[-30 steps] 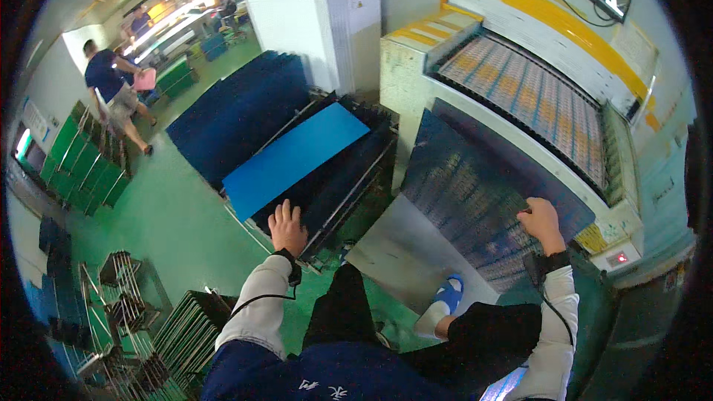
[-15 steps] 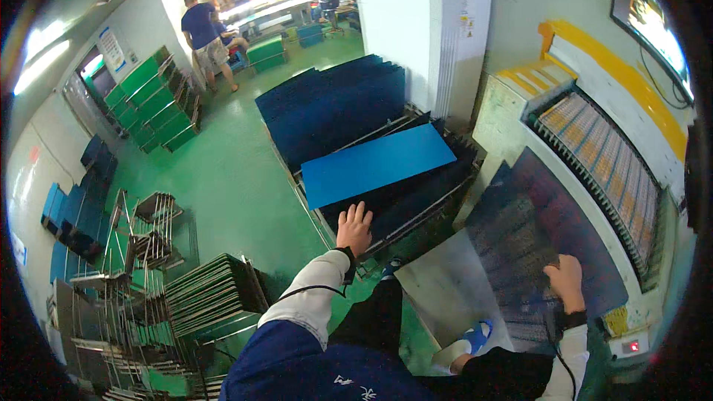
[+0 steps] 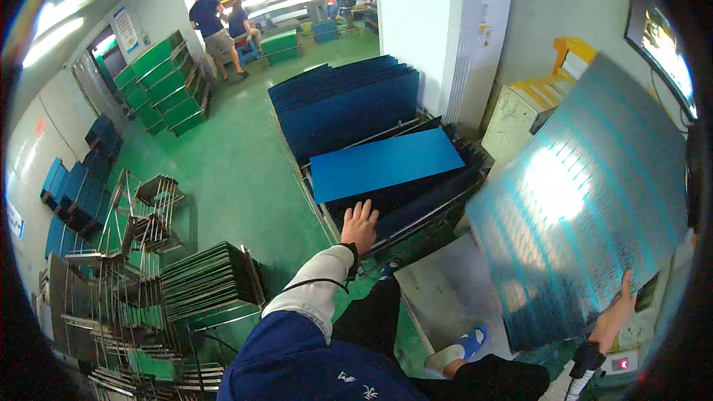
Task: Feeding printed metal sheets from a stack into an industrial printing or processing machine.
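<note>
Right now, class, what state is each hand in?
Left hand: open, spread, nothing visibly gripped.
Right hand: closed, holding the large panel near its lower edge.

A: what's the right hand (image 3: 615, 318) got?
B: big striped panel (image 3: 520, 249), tilted up, bright glare on it
A: and the left hand (image 3: 359, 232)?
B: fingers (image 3: 359, 212) spread, near that plain blue panel (image 3: 388, 163)

Metal racks (image 3: 208, 282) stand left of the left hand (image 3: 359, 227); far beyond it are green stacks (image 3: 165, 78), co-workers (image 3: 209, 18) and a white pillar (image 3: 416, 15). A wall screen (image 3: 659, 41) hangs beyond the right hand (image 3: 615, 315).
</note>
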Demonstrator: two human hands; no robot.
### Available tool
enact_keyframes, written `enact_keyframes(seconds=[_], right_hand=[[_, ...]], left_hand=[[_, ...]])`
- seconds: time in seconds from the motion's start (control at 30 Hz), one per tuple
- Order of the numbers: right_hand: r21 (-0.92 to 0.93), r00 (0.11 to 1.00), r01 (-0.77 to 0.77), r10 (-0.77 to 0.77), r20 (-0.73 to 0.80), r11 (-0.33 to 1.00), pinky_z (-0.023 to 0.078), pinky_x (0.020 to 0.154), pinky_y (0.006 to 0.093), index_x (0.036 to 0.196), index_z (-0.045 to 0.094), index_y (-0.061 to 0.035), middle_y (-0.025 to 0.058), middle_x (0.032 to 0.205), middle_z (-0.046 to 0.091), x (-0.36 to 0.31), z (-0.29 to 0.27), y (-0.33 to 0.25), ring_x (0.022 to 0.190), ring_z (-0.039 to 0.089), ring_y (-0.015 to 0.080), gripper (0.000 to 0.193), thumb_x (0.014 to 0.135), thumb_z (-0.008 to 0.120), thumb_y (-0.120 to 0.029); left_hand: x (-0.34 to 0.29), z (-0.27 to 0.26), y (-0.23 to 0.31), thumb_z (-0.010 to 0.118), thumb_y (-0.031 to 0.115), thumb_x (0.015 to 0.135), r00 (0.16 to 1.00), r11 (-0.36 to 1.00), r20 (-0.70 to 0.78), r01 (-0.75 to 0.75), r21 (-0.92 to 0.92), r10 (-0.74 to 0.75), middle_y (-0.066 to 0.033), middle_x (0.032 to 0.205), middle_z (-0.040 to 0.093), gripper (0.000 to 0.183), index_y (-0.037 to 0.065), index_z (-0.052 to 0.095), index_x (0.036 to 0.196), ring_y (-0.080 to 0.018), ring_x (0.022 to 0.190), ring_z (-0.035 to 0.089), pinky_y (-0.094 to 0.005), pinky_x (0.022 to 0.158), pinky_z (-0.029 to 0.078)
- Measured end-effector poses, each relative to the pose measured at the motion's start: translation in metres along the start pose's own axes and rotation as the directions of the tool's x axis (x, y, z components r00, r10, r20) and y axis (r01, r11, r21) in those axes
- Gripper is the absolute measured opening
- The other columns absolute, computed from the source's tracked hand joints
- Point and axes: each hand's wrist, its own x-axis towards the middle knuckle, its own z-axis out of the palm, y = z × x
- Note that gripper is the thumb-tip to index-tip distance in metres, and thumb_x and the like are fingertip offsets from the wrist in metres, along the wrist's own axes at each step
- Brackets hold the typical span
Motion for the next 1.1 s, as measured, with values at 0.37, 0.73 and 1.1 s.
enact_keyframes(seconds=[0.37,0.73,1.1], right_hand=[[0.62,0.893,-0.367,0.077,0.443,0.694,0.049,0.103,0.0527,0.118,0.068,-0.0027,0.0141,0.128,0.069,-0.028,0.029,0.005,0.115,0.065,0.032,0.027,0.095,0.069,-0.017],[0.774,0.863,-0.505,0.212,0.459,0.382,0.056,0.096,0.0401,0.112,0.065,-0.0026,0.0119,0.114,0.073,-0.044,0.054,-0.001,0.108,0.069,0.0277,0.014,0.101,0.067,-0.011],[0.521,0.74,-0.662,0.358,0.57,0.538,0.057,0.086,0.041,0.12,0.063,-0.0067,0.0132,0.114,0.072,-0.066,0.087,0.021,0.098,0.072,0.0289,0.028,0.107,0.062,-0.032]], left_hand=[[0.01,0.011,0.002,0.074,0.016,0.075,0.994,0.999,-0.109,-0.029,-0.044,0.024,-0.0153,0.154,0.048,0.058,0.009,0.063,0.131,-0.0372,0.143,0.043,-0.0547,0.114,0.035],[0.012,0.013,0.012,0.077,0.021,0.077,1.0,1.0,0.016,0.021,0.009,-0.021,-0.018,0.161,0.043,0.064,0.007,0.059,0.137,-0.0388,0.147,0.039,-0.0562,0.119,0.031],[0.012,0.019,0.005,0.077,0.022,0.078,1.0,1.0,-0.019,0.003,0.028,-0.003,-0.0174,0.16,0.043,0.067,0.007,0.058,0.14,-0.0387,0.145,0.041,-0.0566,0.117,0.032]])
